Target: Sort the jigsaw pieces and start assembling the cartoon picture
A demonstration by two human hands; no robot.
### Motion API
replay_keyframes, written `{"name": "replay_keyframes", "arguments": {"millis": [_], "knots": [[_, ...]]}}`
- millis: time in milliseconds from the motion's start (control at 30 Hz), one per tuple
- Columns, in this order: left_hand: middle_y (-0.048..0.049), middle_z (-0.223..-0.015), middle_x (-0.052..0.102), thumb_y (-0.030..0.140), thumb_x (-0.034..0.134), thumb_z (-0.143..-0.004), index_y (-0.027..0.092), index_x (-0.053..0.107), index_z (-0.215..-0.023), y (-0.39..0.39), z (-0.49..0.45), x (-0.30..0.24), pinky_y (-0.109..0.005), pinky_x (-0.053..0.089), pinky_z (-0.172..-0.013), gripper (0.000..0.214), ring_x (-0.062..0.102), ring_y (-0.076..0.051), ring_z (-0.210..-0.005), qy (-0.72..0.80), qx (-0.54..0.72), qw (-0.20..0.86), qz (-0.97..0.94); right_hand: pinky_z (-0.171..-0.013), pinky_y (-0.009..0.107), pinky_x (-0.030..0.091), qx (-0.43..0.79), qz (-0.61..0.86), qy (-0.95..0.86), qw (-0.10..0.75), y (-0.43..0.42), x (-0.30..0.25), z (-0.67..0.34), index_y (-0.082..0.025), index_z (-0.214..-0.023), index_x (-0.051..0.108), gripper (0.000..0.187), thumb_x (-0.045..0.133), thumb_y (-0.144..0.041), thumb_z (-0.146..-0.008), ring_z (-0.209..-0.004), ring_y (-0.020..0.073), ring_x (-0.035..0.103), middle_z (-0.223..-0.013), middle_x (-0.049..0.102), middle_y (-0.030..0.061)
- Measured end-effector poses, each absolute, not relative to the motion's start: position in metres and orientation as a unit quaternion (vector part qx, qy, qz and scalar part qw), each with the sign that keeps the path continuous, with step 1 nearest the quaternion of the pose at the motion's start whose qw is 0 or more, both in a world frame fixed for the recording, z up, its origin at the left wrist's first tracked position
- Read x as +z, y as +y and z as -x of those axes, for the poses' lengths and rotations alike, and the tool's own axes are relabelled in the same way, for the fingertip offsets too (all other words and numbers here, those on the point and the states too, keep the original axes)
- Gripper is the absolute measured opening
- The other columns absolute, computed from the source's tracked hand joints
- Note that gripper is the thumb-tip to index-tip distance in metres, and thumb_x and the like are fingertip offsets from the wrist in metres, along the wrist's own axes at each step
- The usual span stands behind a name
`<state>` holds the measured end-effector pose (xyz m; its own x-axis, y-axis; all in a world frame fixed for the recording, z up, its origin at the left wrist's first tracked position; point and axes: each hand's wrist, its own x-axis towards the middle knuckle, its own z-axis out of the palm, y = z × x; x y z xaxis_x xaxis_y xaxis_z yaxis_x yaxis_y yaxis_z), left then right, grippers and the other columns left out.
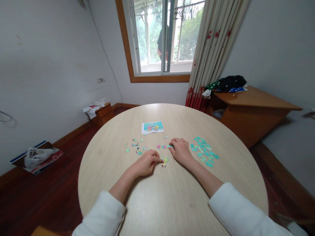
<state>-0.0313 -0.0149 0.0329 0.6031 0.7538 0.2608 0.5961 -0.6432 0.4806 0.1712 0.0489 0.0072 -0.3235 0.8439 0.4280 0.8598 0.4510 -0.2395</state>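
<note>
My left hand rests on the round wooden table with its fingers curled, the fingertips pinching a small yellow cluster of joined puzzle pieces. My right hand lies beside it, fingers bent, its tips on a loose teal piece. Several scattered pieces lie just beyond my left hand. A group of teal pieces sits to the right of my right hand. A small cartoon reference picture lies flat farther back.
A wooden desk with dark clothes stands at the right. A window and a patterned curtain are behind the table. A small wooden cabinet and a plastic bag on cardboard are on the floor at left.
</note>
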Motion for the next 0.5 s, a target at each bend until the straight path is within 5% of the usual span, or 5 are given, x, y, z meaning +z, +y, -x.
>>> {"name": "replay_keyframes", "arguments": {"millis": [300, 500], "knots": [[-0.0074, -0.085, 0.059, 0.003, 0.045, -0.079, 0.019, 0.07, -0.094, -0.0215, 0.0235, 0.0352, -0.028, 0.043, -0.076, 0.033, 0.053, -0.016, -0.083, 0.357, 0.237, 0.177, -0.886, -0.09, 0.04, 0.027, 0.005, 0.551, -0.799, 0.239, 0.0466, 0.0079, -0.1686, -0.017, -0.087, 0.057, 0.006, 0.055, -0.018, -0.081, -0.101, 0.0227, 0.052, -0.103, 0.062, 0.0088], [-0.0069, -0.086, 0.055, 0.001, 0.044, -0.073, 0.015, 0.066, -0.092, -0.0176, 0.0254, 0.0339, -0.03, 0.044, -0.077, 0.032, 0.052, -0.016, -0.084, 0.432, 0.378, 0.119, -0.81, -0.088, 0.039, 0.029, 0.018, 0.547, -0.796, 0.258, 0.0484, 0.0055, -0.1694, -0.017, -0.086, 0.056, 0.007, 0.056, -0.017, -0.079, -0.098, 0.0232, 0.053, -0.102, 0.062, 0.0099]]}}
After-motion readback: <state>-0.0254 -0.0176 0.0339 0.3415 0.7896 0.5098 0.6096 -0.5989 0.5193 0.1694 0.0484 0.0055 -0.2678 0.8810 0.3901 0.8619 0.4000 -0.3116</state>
